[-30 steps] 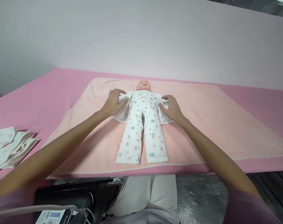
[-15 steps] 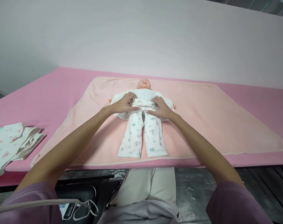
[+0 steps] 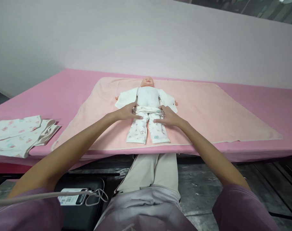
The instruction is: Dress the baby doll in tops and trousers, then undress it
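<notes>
A baby doll [image 3: 147, 82] lies on its back, head away from me, with a plain white front [image 3: 148, 96]. A white top [image 3: 128, 97] spreads out to both sides along its arms, only the small hands showing at the ends. Printed white baby pants [image 3: 137, 132] lie over its lower body, legs toward me, with the waistband bunched up. My left hand [image 3: 128, 113] grips the left side of that waistband, fingers partly behind the cloth and thumb in front. On the opposite side, my right hand [image 3: 169, 116] holds it in the same way.
Under the doll is a peach blanket [image 3: 208, 112] on a pink-covered table [image 3: 261, 106]. Folded printed baby clothes [image 3: 18, 134] lie at the left edge. A pale wall [image 3: 146, 38] rises behind. Below left, a black seat [image 3: 85, 215] carries a white card-like item [image 3: 72, 197] and cord.
Both hands have drawn the waistband down toward me and bunched it, so more of the doll's white front shows. The view has also shifted slightly.
</notes>
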A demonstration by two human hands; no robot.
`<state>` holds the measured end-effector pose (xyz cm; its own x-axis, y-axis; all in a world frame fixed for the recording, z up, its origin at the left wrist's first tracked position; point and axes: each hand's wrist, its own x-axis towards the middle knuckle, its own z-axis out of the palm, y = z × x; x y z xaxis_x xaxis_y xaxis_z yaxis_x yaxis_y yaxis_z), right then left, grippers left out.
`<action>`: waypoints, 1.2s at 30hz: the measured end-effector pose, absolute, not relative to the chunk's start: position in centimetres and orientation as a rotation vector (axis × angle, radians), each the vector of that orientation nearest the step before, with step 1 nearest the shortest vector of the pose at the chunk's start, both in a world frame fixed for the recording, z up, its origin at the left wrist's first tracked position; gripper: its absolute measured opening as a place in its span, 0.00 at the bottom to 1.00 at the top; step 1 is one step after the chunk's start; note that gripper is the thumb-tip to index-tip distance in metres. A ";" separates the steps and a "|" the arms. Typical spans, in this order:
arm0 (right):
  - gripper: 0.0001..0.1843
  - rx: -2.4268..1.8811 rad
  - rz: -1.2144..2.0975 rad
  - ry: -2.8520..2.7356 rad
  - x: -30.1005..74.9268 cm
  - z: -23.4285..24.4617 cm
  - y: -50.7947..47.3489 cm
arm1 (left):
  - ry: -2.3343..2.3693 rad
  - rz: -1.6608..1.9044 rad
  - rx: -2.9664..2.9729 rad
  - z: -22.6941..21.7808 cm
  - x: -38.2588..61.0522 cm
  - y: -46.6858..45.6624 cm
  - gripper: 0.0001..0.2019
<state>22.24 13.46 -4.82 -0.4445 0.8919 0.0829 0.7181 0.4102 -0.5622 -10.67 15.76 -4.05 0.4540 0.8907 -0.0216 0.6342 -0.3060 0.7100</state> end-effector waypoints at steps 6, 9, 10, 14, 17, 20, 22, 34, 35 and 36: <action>0.25 -1.373 0.389 -2.316 20.9 -5.9 11.6 | 1.338 0.581 2.168 -4.3 -9.8 13.3 0.29; 0.21 -1.400 0.346 -2.311 20.5 -5.9 10.6 | 1.376 0.510 2.188 -3.9 -9.6 11.6 0.31; 0.21 -1.418 0.348 -2.317 20.5 -5.8 10.2 | 1.380 0.442 2.169 -3.7 -9.6 11.0 0.34; 0.44 -1.489 0.496 -2.411 21.4 -5.0 8.9 | 1.389 0.217 2.147 -3.0 -10.1 9.6 0.49; 0.60 -1.484 0.567 -2.472 22.2 -4.3 8.1 | 1.409 0.162 2.148 -2.9 -10.3 9.2 0.57; 0.62 -1.437 0.560 -2.496 22.6 -3.8 7.4 | 1.431 0.140 2.127 -3.0 -10.5 9.1 0.64; 0.65 -1.399 0.555 -2.527 22.6 -3.6 6.9 | 1.428 0.122 2.149 -3.0 -10.6 8.8 0.67; 0.06 -1.183 0.271 -2.448 22.1 -5.5 -0.4 | 1.239 0.279 2.504 -3.3 -11.7 1.8 0.25; 0.04 -1.187 0.221 -2.438 22.0 -5.2 -1.6 | 1.230 0.314 2.527 -2.7 -11.8 0.7 0.21; 0.03 -1.186 0.200 -2.428 22.0 -4.4 -3.0 | 1.213 0.359 2.534 -1.9 -11.9 -0.3 0.19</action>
<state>22.04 -2.96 -4.45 -0.5423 0.7794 0.3138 0.7177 0.6239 -0.3093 -11.88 -0.30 -1.92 0.6103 0.7869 0.0913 0.7096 -0.5942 0.3785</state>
